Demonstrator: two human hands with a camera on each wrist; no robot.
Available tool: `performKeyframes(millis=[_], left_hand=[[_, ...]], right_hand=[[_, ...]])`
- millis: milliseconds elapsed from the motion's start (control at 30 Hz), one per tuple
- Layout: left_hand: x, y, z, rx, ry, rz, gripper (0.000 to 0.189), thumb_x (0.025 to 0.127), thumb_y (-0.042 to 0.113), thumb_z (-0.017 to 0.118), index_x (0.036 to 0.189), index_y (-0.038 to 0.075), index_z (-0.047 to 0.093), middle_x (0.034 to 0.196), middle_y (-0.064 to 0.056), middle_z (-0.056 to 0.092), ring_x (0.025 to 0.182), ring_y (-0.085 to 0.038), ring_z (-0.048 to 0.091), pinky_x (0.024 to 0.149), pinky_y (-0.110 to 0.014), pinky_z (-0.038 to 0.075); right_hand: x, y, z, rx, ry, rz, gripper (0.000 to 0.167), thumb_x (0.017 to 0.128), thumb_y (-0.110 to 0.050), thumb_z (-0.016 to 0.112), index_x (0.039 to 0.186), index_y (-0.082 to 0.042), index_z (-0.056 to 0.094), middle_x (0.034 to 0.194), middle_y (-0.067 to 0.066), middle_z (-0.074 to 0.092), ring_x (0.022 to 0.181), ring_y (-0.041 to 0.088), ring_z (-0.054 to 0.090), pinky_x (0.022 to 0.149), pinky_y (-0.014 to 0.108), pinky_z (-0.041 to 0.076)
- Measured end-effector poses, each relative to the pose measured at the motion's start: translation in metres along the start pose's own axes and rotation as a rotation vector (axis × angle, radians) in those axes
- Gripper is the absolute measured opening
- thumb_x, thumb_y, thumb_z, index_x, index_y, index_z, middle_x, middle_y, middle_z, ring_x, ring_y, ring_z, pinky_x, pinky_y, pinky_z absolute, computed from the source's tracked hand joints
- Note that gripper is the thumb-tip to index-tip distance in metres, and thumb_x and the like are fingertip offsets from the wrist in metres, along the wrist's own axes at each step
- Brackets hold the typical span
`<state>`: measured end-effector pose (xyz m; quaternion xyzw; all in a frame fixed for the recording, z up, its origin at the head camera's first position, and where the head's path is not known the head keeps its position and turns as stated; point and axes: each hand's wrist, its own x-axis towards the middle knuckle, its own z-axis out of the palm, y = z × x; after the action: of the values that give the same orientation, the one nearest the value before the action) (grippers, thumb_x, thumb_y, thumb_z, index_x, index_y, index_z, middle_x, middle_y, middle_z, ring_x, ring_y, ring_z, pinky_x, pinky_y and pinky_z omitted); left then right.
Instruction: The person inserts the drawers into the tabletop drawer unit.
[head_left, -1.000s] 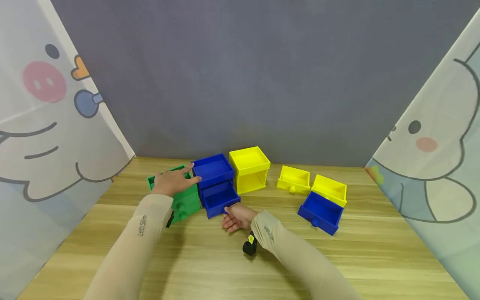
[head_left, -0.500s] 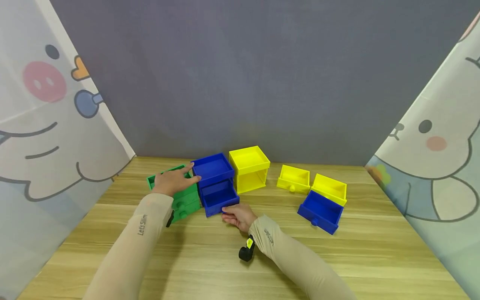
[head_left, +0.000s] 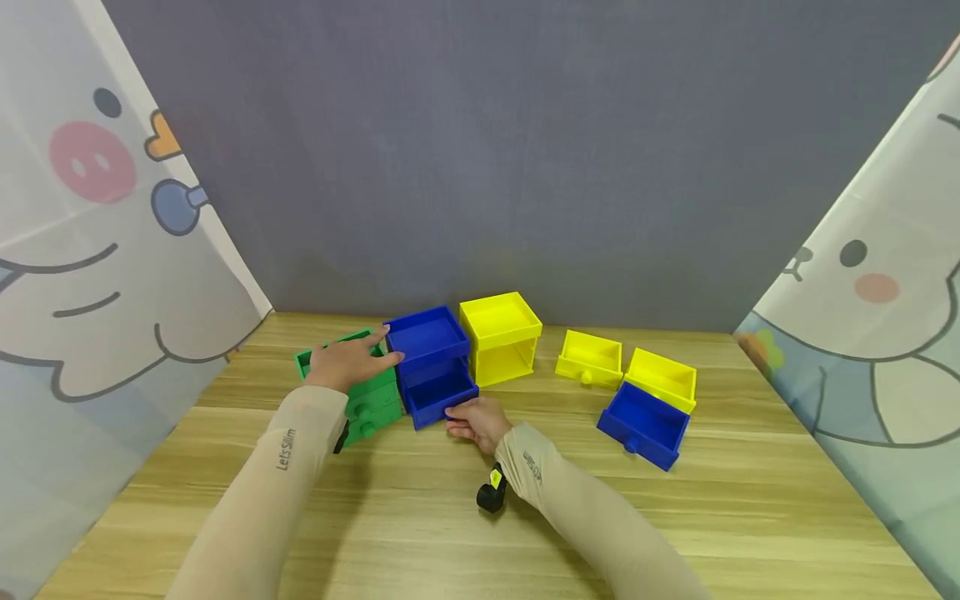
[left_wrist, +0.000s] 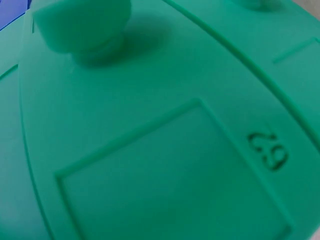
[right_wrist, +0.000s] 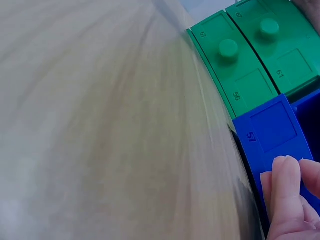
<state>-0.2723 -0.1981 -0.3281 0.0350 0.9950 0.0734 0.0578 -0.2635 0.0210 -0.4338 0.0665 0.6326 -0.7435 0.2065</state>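
In the head view my left hand (head_left: 347,364) lies over the top of the green drawer cabinet (head_left: 375,408), thumb and a finger stretched out to the edge of the blue cabinet (head_left: 426,335). That cabinet's lower blue drawer (head_left: 442,400) sticks partway out, its inside bare. My right hand (head_left: 480,423) pinches this drawer at the middle of its front, where the fingers hide the knob. Up close in the right wrist view, the blue front bears the number 57 beside my fingers (right_wrist: 286,185). Green drawer fronts with a round knob (left_wrist: 85,25) fill the left wrist view.
A yellow cabinet (head_left: 501,321) with an open front stands right of the blue one. Farther right on the wooden table (head_left: 420,533) lie two yellow drawers (head_left: 588,372) and a loose blue drawer (head_left: 643,425). A grey wall (head_left: 510,167) rises behind.
The lower blue drawer has slid a little farther into its cabinet. My right fingers have closed in at its front and moved slightly forward with it. The left hand has stayed put.
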Motion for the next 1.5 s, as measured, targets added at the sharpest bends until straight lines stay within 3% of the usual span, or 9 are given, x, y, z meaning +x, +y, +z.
performKeyframes(millis=[200, 633, 767, 1067, 1367, 1500], left_hand=[[0.001, 0.001, -0.001, 0.012, 0.007, 0.000, 0.080, 0.091, 0.071, 0.029, 0.154, 0.023, 0.022, 0.133, -0.024, 0.053, 0.111, -0.054, 0.051, 0.099, -0.072, 0.022], [0.001, 0.001, 0.002, 0.097, -0.010, -0.019, 0.082, 0.089, 0.075, 0.026, 0.155, 0.026, 0.019, 0.123, -0.023, 0.061, 0.113, -0.054, 0.050, 0.095, -0.068, 0.032], [0.000, 0.002, 0.001, 0.085, -0.010, -0.015, 0.080, 0.091, 0.072, 0.027, 0.155, 0.025, 0.019, 0.128, -0.024, 0.057, 0.116, -0.056, 0.045, 0.096, -0.069, 0.030], [-0.003, 0.004, -0.002, 0.089, -0.015, -0.015, 0.079, 0.091, 0.071, 0.029, 0.155, 0.024, 0.020, 0.127, -0.024, 0.058, 0.112, -0.056, 0.049, 0.100, -0.068, 0.025], [-0.003, 0.004, -0.003, 0.126, -0.020, -0.015, 0.080, 0.091, 0.072, 0.027, 0.155, 0.025, 0.020, 0.113, -0.021, 0.066, 0.096, -0.052, 0.058, 0.096, -0.067, 0.031], [-0.002, 0.004, -0.002, 0.124, -0.018, -0.011, 0.080, 0.091, 0.073, 0.026, 0.155, 0.025, 0.020, 0.110, -0.018, 0.068, 0.105, -0.053, 0.055, 0.096, -0.068, 0.029]], right_hand=[[0.003, -0.001, 0.003, 0.010, 0.027, -0.025, 0.007, 0.088, 0.008, 0.062, 0.094, 0.009, 0.058, 0.066, 0.006, 0.063, 0.053, 0.009, 0.062, 0.052, 0.017, 0.052], [0.009, 0.001, 0.011, 0.035, 0.072, -0.059, 0.009, 0.087, 0.009, 0.063, 0.094, 0.013, 0.060, 0.069, 0.008, 0.065, 0.054, 0.010, 0.062, 0.054, 0.019, 0.053], [0.012, 0.001, 0.012, 0.037, 0.078, -0.067, 0.010, 0.087, 0.009, 0.063, 0.096, 0.013, 0.060, 0.070, 0.009, 0.066, 0.054, 0.009, 0.062, 0.054, 0.020, 0.053], [0.015, 0.002, 0.016, 0.063, 0.090, -0.079, 0.010, 0.087, 0.008, 0.063, 0.095, 0.013, 0.060, 0.067, 0.009, 0.065, 0.053, 0.009, 0.062, 0.054, 0.021, 0.054], [0.019, 0.003, 0.017, 0.074, 0.087, -0.085, 0.013, 0.087, 0.008, 0.063, 0.098, 0.014, 0.060, 0.068, 0.008, 0.065, 0.053, 0.009, 0.062, 0.056, 0.021, 0.054], [0.019, 0.003, 0.017, 0.072, 0.096, -0.085, 0.015, 0.088, 0.007, 0.063, 0.100, 0.015, 0.060, 0.071, 0.009, 0.066, 0.054, 0.010, 0.062, 0.057, 0.022, 0.054]])
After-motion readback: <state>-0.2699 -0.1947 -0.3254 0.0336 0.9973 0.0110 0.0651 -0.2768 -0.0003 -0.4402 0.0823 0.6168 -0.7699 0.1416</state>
